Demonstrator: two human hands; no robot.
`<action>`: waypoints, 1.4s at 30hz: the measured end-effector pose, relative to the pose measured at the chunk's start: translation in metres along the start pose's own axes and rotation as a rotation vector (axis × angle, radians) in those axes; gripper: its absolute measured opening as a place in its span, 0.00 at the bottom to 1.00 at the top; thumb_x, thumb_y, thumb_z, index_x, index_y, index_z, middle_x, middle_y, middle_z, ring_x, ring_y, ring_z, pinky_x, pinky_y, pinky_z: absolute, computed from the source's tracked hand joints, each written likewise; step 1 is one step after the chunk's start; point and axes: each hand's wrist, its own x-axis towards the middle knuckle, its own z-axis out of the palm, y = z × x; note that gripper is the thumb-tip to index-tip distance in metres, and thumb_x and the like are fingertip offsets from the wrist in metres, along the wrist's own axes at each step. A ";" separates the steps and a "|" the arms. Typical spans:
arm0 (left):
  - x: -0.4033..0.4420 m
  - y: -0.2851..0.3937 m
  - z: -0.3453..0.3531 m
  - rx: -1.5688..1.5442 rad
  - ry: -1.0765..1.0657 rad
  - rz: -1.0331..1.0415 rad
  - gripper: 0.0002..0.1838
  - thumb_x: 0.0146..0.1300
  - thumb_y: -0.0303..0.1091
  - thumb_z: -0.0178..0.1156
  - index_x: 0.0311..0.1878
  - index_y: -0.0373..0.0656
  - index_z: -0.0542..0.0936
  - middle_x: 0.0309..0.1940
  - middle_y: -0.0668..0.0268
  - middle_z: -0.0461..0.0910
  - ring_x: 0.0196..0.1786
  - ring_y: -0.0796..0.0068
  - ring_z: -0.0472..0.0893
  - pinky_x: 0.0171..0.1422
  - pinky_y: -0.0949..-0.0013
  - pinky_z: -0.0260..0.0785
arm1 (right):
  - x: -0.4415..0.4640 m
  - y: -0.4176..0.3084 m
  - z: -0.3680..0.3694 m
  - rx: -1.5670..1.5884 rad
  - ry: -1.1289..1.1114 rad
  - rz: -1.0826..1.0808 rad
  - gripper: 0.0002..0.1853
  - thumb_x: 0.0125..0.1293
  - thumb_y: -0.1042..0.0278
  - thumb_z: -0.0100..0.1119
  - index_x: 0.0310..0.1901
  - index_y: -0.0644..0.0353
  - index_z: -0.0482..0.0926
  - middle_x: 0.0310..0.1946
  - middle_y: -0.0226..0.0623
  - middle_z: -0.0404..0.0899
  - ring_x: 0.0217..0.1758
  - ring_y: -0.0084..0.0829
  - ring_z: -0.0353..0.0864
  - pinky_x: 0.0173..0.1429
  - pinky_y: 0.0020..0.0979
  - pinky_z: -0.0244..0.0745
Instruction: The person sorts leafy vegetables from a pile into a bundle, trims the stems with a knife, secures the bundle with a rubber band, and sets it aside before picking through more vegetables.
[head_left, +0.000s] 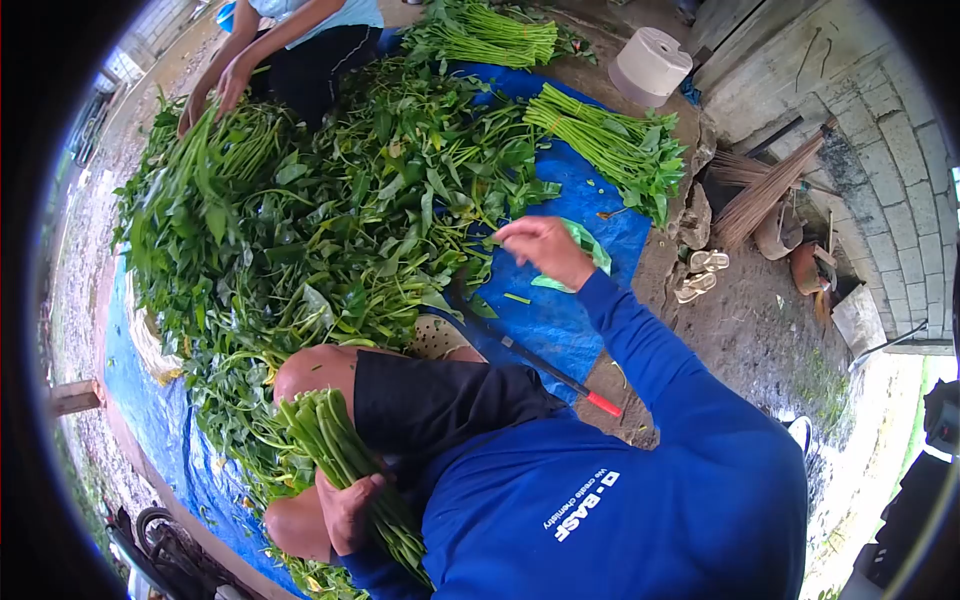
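Observation:
My left hand [347, 508] is wrapped round a bundle of green leafy-vegetable stems [335, 435], held upright against my lap with the cut ends up. My right hand [540, 248] is out over the blue tarp, fingers loosely bent and apart, with nothing visible in it. Just beyond its fingertips lies the edge of a big heap of leafy greens [340, 200], and a light green plastic bag [580, 255] is behind the wrist. Between my leg and the tarp lies a long tool with a red-tipped handle [603, 403]; its dark far end is partly among the greens.
Sorted stem bundles [605, 145] lie on the blue tarp [575, 330]. Another person's hands [225, 90] hold greens across the heap. A white tub [650, 65], stick brooms [770, 185] and sandals [702, 275] stand near the block wall [900, 180].

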 end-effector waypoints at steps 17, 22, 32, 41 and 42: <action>-0.020 -0.026 -0.029 -0.161 0.016 0.046 0.20 0.52 0.33 0.73 0.46 0.33 0.84 0.31 0.61 0.87 0.33 0.70 0.87 0.40 0.68 0.79 | -0.042 -0.117 0.161 0.004 -0.862 0.156 0.14 0.75 0.71 0.67 0.59 0.63 0.90 0.47 0.30 0.91 0.48 0.21 0.86 0.56 0.30 0.82; -0.020 -0.023 -0.032 -0.074 0.044 0.023 0.21 0.52 0.32 0.75 0.48 0.33 0.85 0.32 0.63 0.87 0.33 0.71 0.86 0.41 0.67 0.79 | -0.059 -0.108 0.178 0.073 -1.117 0.222 0.22 0.73 0.66 0.72 0.66 0.60 0.88 0.47 0.28 0.91 0.45 0.18 0.85 0.49 0.27 0.80; -0.004 -0.022 -0.026 -0.128 -0.090 0.042 0.27 0.57 0.32 0.78 0.59 0.34 0.84 0.48 0.63 0.87 0.51 0.71 0.85 0.59 0.65 0.79 | -0.108 -0.137 0.294 0.301 -0.685 0.182 0.22 0.66 0.68 0.80 0.60 0.62 0.86 0.49 0.33 0.91 0.50 0.25 0.90 0.59 0.33 0.87; -0.001 -0.017 -0.045 0.093 0.170 0.491 0.46 0.79 0.70 0.58 0.80 0.36 0.73 0.72 0.50 0.80 0.73 0.57 0.80 0.78 0.58 0.70 | -0.102 -0.130 0.302 0.508 -0.777 0.289 0.18 0.69 0.70 0.78 0.59 0.62 0.88 0.48 0.30 0.91 0.50 0.24 0.89 0.59 0.31 0.85; 0.004 -0.015 -0.047 -0.080 0.165 0.389 0.42 0.84 0.67 0.52 0.79 0.36 0.74 0.69 0.52 0.83 0.71 0.59 0.82 0.76 0.59 0.71 | -0.101 -0.132 0.302 0.501 -0.796 0.295 0.19 0.69 0.70 0.78 0.59 0.61 0.88 0.49 0.30 0.91 0.51 0.24 0.89 0.60 0.31 0.85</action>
